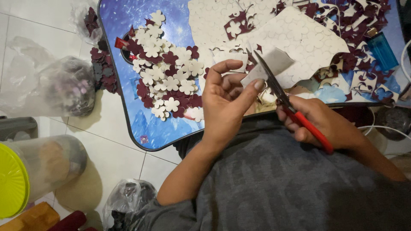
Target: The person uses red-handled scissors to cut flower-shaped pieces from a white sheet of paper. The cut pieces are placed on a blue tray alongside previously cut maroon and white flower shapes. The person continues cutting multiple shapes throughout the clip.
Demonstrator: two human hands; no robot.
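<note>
My left hand (227, 100) pinches a small cream foam piece (270, 65) between thumb and fingers. My right hand (323, 122) grips red-handled scissors (291, 105), whose dark blades cross the foam piece. Both hands hover over the near edge of a blue tray table (147, 128). A heap of cream and maroon flower cutouts (169, 77) lies on the table to the left of my left hand. Large cream foam sheets (299, 38) stamped with flower outlines spread behind the hands.
Maroon foam scraps (359, 25) pile at the back right beside a blue lighter (382, 51). On the white tiled floor sit clear plastic bags (64, 85), a plastic jar with a yellow-green lid (13, 179) and another bag (128, 201).
</note>
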